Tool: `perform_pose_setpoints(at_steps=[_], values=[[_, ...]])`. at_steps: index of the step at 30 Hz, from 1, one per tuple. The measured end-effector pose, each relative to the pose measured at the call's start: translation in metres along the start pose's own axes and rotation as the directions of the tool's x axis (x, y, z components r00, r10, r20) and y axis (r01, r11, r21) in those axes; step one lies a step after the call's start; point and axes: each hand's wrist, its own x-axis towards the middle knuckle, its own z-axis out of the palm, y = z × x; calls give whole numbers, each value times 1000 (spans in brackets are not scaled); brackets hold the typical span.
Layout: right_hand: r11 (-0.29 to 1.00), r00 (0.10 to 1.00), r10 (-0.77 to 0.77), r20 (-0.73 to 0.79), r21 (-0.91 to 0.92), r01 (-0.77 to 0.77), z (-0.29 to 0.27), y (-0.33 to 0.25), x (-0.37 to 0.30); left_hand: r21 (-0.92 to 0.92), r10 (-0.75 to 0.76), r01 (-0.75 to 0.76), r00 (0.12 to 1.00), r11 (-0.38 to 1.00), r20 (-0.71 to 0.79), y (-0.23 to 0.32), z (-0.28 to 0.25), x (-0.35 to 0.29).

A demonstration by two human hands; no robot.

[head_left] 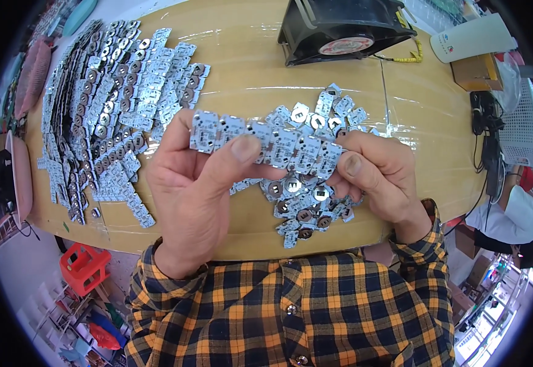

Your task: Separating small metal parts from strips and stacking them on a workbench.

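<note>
A strip of joined white circuit boards [272, 145] is held up between my two hands, slanting down a little to the right. My left hand [196, 189] pinches its left part, thumb on the printed face and fingers behind. At the right end my right hand [379, 174] grips the last board between thumb and curled fingers. Beneath and behind the strip lies a loose heap of small single boards [303, 214], some with round metal battery holders. To the left, many unbroken board strips [110, 110] lie stacked in overlapping rows.
A black box fan [346, 33] stands at the back of the wooden table [242, 55]. A white cup [471, 40] is on a cardboard box [477, 73] at the back right, near a white plastic basket [520, 128] and black cables [483, 119]. A red stool [85, 267] stands below left.
</note>
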Motion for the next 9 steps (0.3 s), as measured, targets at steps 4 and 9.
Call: perform_pose_setpoints(at_steps=[4, 9], values=[[988, 994, -93, 56, -121, 99, -2, 5, 4, 40, 27, -27, 1000, 999, 3, -6, -4, -6], [958, 982, -189, 20, -217, 188, -3, 7, 8, 338, 2, -50, 990, 940, 140, 0, -14, -1]])
